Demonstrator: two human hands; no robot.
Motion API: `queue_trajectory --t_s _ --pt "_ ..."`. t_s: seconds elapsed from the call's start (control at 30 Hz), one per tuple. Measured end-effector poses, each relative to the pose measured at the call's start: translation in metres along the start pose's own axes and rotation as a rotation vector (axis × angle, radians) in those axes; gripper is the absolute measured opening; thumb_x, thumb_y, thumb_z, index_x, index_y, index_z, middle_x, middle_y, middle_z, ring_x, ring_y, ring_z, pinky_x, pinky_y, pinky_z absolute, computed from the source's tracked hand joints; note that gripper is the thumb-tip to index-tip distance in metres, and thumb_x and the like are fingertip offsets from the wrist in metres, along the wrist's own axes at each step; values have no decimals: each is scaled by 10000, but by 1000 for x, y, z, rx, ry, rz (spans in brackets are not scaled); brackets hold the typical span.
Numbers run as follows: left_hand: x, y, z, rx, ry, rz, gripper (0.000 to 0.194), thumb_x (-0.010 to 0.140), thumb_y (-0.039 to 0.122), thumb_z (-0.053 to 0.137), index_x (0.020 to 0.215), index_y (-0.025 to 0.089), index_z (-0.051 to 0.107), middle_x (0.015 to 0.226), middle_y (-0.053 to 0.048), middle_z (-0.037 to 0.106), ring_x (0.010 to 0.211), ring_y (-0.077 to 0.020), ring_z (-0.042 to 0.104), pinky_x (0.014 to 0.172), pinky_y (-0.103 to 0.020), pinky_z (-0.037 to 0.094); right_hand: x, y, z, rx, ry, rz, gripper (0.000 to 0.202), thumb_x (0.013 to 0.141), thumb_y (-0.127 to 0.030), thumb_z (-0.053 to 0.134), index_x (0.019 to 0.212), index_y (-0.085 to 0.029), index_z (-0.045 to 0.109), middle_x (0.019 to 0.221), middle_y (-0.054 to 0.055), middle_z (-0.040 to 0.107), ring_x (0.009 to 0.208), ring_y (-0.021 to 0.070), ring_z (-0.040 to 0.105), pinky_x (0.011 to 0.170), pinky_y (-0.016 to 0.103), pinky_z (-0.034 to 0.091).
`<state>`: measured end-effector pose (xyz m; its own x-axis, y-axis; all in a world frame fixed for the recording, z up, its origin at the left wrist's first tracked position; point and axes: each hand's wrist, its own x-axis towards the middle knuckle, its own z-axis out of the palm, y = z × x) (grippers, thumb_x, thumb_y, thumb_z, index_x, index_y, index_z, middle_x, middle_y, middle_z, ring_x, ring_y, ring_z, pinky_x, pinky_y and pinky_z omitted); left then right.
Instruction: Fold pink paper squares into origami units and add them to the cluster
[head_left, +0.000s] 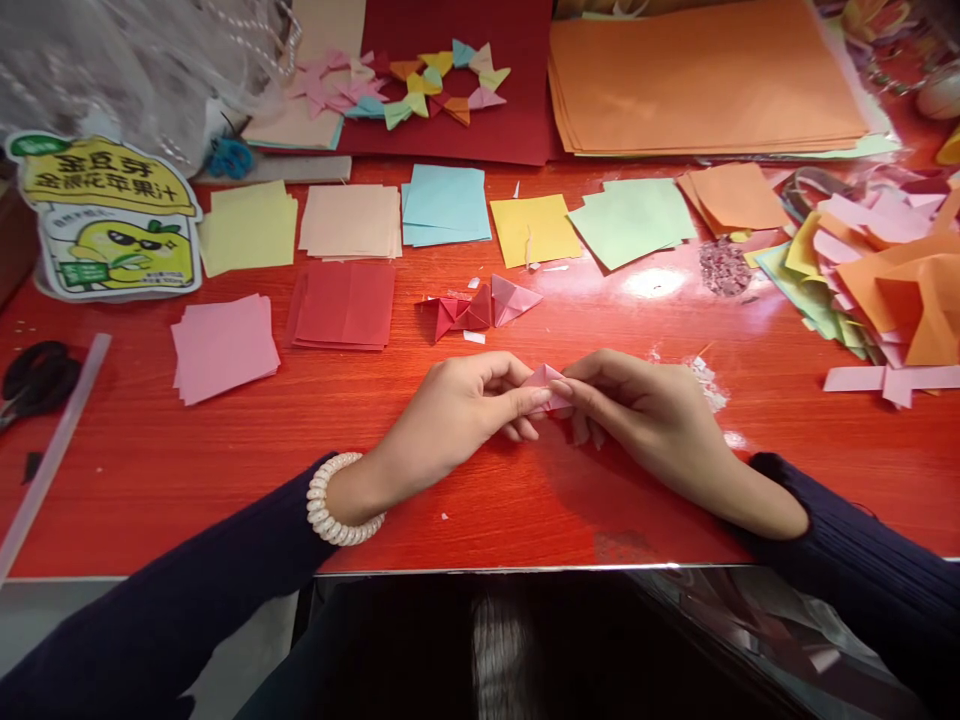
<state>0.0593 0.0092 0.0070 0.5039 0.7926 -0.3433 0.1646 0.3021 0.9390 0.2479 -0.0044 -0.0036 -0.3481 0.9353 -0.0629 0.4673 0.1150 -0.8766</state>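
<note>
A small folded pink paper piece (548, 384) is pinched between my two hands, above the red table. My left hand (469, 405) grips its left side with thumb and fingers; a pale coiled band circles that wrist. My right hand (649, 410) pinches its right side. Just beyond my hands lie a folded red paper piece (448, 315) and a folded pink paper piece (514, 299), side by side with small white scraps around them. My fingers partly hide the piece being held.
Square paper stacks, including pink (225, 348), red (343, 306) and blue (447, 205), lie beyond. Folded paper rings (427, 82) are at the back. Scissors (41, 375) and a pale strip (56, 450) lie left; paper scraps (892, 270) pile up right.
</note>
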Motion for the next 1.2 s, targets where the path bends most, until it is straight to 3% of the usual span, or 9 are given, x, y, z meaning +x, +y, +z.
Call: queue_trajectory --t_s 0.17,0.37,0.6,0.77,1.0,1.2 --pt "-1 -2 1 89 -34 -29 272 777 396 601 698 156 499 667 12 591 628 -91 590 600 -199 474 -1 -4 -1 13 -85 -36 194 872 -328 490 749 -184 531 515 -38 563 434 68 516 467 199 395" --pt "-3 1 0 204 -28 -79 299 786 445 567 720 167 479 636 10 580 587 -109 590 537 -208 449 -1 -6 -1 43 -133 -18 204 872 -332 486 747 -181 542 521 -37 571 443 72 535 476 194 403" --pt "-6 14 -6 560 -100 72 324 832 457 490 683 173 532 581 55 497 536 -63 437 479 -188 297 0 -6 -3 57 -237 -79 173 872 -288 490 771 -161 552 540 -31 584 455 57 524 473 165 400" --pt "-3 10 -4 565 -35 80 358 872 391 456 605 153 481 522 68 434 511 -46 388 490 -187 267 0 -5 -3 45 -276 -83 125 846 -249 535 766 -153 547 522 -44 569 441 42 498 458 144 381" --pt "-5 15 -10 448 -219 -34 335 851 424 475 647 160 508 578 53 523 546 -64 462 527 -186 333 -2 -7 -5 82 -288 -63 143 866 -247 504 769 -152 548 526 -39 570 446 38 502 454 137 379" --pt "-7 7 -6 458 -133 -39 328 837 408 506 617 165 487 557 59 535 515 -64 448 500 -197 319 -1 -10 -3 186 -281 21 173 870 -287 498 780 -151 556 543 -24 577 463 60 536 472 166 416"
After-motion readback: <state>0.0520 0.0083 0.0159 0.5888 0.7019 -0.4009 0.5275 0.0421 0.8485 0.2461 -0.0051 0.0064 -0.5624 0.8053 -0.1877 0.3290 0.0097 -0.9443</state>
